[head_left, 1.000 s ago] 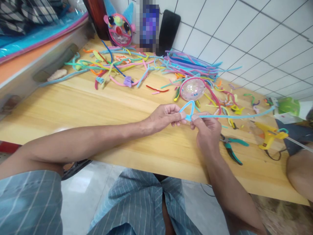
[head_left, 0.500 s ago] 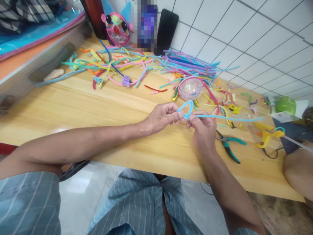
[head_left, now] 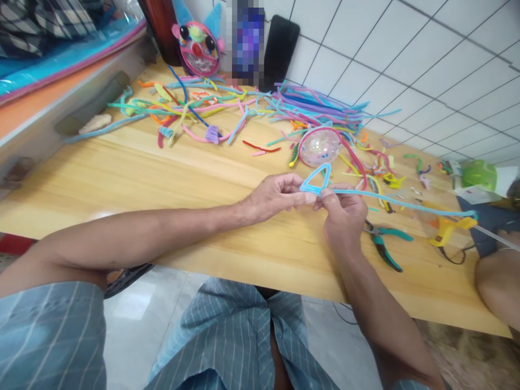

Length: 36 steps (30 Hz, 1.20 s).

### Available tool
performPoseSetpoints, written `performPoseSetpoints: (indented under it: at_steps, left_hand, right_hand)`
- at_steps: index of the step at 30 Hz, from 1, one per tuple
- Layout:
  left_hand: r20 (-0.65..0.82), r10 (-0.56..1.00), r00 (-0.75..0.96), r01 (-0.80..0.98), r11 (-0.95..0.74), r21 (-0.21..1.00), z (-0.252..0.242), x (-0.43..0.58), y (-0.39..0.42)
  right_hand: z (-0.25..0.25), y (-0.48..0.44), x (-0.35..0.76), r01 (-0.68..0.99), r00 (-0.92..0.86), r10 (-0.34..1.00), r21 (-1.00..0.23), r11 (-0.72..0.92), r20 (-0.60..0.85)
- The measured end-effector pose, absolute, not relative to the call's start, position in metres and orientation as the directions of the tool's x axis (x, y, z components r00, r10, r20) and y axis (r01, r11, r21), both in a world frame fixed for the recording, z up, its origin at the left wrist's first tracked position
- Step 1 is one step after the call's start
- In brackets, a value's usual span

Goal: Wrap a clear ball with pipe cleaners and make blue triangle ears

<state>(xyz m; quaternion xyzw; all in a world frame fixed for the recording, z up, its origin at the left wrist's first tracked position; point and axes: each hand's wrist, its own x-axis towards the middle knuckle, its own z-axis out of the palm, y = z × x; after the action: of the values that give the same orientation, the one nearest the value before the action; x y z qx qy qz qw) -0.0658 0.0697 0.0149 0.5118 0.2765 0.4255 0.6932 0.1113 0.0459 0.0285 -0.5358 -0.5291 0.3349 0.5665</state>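
A light blue pipe cleaner [head_left: 377, 196] is bent into a triangular loop at one end, and its long tail runs off to the right. My left hand [head_left: 278, 193] pinches the loop's lower left corner between thumb and fingers. At the lower right corner, where the tail leaves the loop, my right hand [head_left: 343, 211] is closed on the same pipe cleaner. Just beyond the loop lies a clear round disc with a pink rim [head_left: 320, 147]. Pliers with teal and black handles [head_left: 388, 244] rest to the right of my right hand.
Many coloured pipe cleaners [head_left: 317, 105] are heaped along the wall. A decorated face with blue ears [head_left: 199, 49] and a black phone [head_left: 280, 51] stand at the back. On the right are a yellow glue gun [head_left: 444, 230] and another person's arm [head_left: 498, 287].
The loop has turned a little and shifted right, showing a wider triangle. The tail now reaches further right, over the glue gun. Both hands keep their pinch.
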Motion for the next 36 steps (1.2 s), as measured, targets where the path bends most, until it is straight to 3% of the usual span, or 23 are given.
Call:
performPoseSetpoints:
  at_steps: [7,13,36]
  left_hand:
    - [0.083,0.882,0.464,-0.297,0.067,0.953,0.0156,-0.0699,0.0714]
    - [0.104,0.890,0.444,-0.316,0.048,0.947,0.0156,-0.0706,0.0712]
    - [0.015,0.879,0.476,-0.275,0.132,0.952,0.0160,-0.0699,0.0718]
  right_hand:
    - [0.0279,0.0433,0.1117,0.235,0.186,0.947,-0.947,0.217,0.263]
    - [0.0238,0.0430,0.1137,0.154,0.152,0.959,-0.964,0.216,0.239]
    - [0.0235,0.0436,0.1170,0.120,0.112,0.978,-0.979,0.163,0.177]
